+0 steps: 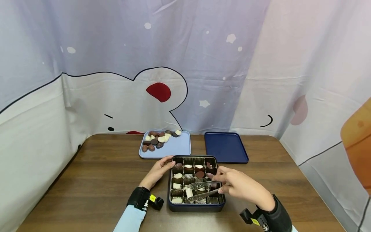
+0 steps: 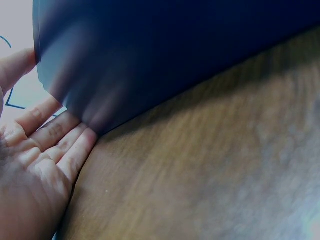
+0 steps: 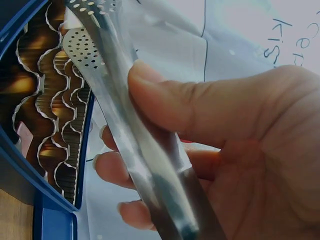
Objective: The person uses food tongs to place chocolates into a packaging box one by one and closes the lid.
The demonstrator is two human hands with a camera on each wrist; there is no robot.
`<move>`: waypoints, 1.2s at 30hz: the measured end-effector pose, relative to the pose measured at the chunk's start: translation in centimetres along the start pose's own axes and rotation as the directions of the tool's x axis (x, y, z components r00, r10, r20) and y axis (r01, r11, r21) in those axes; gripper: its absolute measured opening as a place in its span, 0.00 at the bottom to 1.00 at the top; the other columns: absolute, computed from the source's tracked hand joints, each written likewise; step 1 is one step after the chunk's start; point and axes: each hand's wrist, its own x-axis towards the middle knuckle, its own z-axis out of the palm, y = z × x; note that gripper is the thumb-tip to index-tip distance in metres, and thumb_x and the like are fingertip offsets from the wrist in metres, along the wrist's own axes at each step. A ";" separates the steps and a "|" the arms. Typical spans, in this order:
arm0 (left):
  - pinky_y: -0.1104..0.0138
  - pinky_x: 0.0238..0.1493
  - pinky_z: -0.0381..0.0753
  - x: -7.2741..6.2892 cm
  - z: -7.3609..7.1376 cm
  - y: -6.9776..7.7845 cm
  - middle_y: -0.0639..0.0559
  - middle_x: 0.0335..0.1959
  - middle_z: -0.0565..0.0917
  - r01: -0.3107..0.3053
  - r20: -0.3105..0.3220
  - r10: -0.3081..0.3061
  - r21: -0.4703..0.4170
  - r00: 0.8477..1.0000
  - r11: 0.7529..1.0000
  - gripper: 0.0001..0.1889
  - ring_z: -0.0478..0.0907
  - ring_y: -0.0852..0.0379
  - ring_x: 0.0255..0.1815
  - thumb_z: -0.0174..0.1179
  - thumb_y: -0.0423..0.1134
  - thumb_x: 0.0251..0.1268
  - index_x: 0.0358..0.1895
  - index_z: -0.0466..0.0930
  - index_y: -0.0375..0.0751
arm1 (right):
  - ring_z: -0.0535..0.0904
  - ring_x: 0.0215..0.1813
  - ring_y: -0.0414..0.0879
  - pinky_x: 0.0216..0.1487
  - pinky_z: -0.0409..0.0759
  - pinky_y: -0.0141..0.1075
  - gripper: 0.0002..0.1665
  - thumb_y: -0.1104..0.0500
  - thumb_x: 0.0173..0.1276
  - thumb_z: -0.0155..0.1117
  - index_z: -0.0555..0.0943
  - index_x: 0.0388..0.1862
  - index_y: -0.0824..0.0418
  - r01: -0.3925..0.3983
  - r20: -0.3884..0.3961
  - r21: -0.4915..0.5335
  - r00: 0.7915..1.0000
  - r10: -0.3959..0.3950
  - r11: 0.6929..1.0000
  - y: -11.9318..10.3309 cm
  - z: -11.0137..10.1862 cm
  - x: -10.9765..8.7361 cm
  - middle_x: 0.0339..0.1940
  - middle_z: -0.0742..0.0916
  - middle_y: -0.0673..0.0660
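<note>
A dark blue box (image 1: 197,207) stands on the table, its gold tray divided into compartments, many with chocolates in them. My right hand (image 1: 240,183) pinches metal tongs (image 3: 135,135) between thumb and fingers. Between the tongs' perforated tips, over the box's near half, is a white chocolate (image 1: 189,193); whether it touches the tray I cannot tell. At the box's far left corner rests my left hand (image 1: 157,172), its thumb by the rim. In the left wrist view its fingers (image 2: 55,131) lie fairly straight against the box's outer wall.
Behind the box, a light blue tray (image 1: 176,151) carries a pile of dark, brown and white chocolates (image 1: 154,141). To its right lies a flat navy lid or tray (image 1: 226,148). A patterned curtain (image 1: 208,64) hangs behind the wooden table (image 1: 101,180).
</note>
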 end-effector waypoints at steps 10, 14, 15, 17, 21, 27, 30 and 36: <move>0.46 0.70 0.57 0.0 -0.1 0.0 0.43 0.72 0.63 -0.007 -0.002 0.007 -0.012 1.000 1.000 0.28 0.60 0.43 0.71 0.56 0.49 0.69 0.69 0.66 0.46 | 0.67 0.30 0.31 0.30 0.70 0.26 0.24 0.59 0.60 0.68 0.81 0.56 0.63 -0.051 -0.032 0.070 0.998 0.053 0.996 -0.1 -0.6 0.6 0.35 0.74 0.46; 0.46 0.70 0.58 0.0 -0.1 0.0 0.43 0.71 0.64 0.000 -0.002 0.000 -0.018 1.000 1.000 0.28 0.61 0.43 0.71 0.56 0.49 0.68 0.69 0.66 0.46 | 0.67 0.30 0.32 0.30 0.70 0.26 0.24 0.58 0.62 0.67 0.80 0.57 0.63 -0.052 -0.115 0.055 0.992 0.058 0.997 0.2 -1.1 2.0 0.38 0.75 0.46; 0.47 0.70 0.59 0.0 -0.1 0.0 0.43 0.71 0.64 0.005 0.002 -0.004 -0.025 1.000 1.000 0.28 0.62 0.43 0.70 0.56 0.49 0.68 0.69 0.66 0.47 | 0.67 0.30 0.32 0.30 0.70 0.26 0.24 0.58 0.62 0.67 0.80 0.57 0.63 -0.049 -0.136 0.042 0.989 0.054 0.998 0.2 -1.3 2.4 0.39 0.76 0.46; 0.47 0.69 0.59 0.0 -0.1 0.0 0.43 0.70 0.66 0.012 0.002 -0.012 -0.024 1.000 1.000 0.27 0.63 0.44 0.69 0.56 0.49 0.68 0.69 0.66 0.48 | 0.68 0.31 0.34 0.30 0.69 0.27 0.24 0.58 0.62 0.67 0.79 0.58 0.63 -0.060 -0.170 0.024 0.984 0.063 0.998 0.3 -1.6 3.3 0.40 0.76 0.48; 0.47 0.68 0.61 0.0 0.0 0.0 0.44 0.68 0.68 0.016 -0.004 -0.016 -0.022 1.000 1.000 0.28 0.65 0.44 0.68 0.57 0.50 0.68 0.68 0.66 0.49 | 0.66 0.30 0.37 0.28 0.64 0.28 0.25 0.57 0.63 0.67 0.78 0.60 0.61 -0.109 -0.213 -0.015 0.972 0.104 0.994 0.1 -2.4 5.4 0.41 0.76 0.50; 0.47 0.67 0.63 0.3 0.1 -0.2 0.42 0.68 0.68 0.013 -0.018 -0.014 -0.019 1.000 1.000 0.28 0.66 0.44 0.67 0.56 0.48 0.68 0.69 0.65 0.45 | 0.66 0.28 0.39 0.26 0.62 0.29 0.25 0.56 0.64 0.66 0.78 0.60 0.60 -0.173 -0.256 -0.117 0.957 0.139 0.978 -0.1 -2.6 9.5 0.43 0.76 0.53; 0.47 0.66 0.64 0.3 0.0 -0.2 0.42 0.67 0.68 0.011 -0.021 -0.011 -0.016 1.000 1.000 0.28 0.66 0.44 0.67 0.56 0.48 0.68 0.69 0.65 0.44 | 0.70 0.30 0.40 0.27 0.68 0.29 0.24 0.56 0.64 0.66 0.78 0.59 0.61 -0.180 -0.265 -0.196 0.956 0.125 0.964 0.0 -2.0 11.9 0.43 0.77 0.53; 0.47 0.67 0.63 0.2 -0.1 -0.2 0.44 0.67 0.69 0.032 -0.008 -0.032 -0.011 0.999 0.999 0.29 0.67 0.46 0.66 0.57 0.51 0.67 0.68 0.66 0.48 | 0.75 0.38 0.46 0.35 0.77 0.35 0.19 0.56 0.64 0.66 0.81 0.53 0.61 -0.204 -0.206 -0.321 0.968 0.142 0.925 0.4 -0.1 16.4 0.40 0.77 0.55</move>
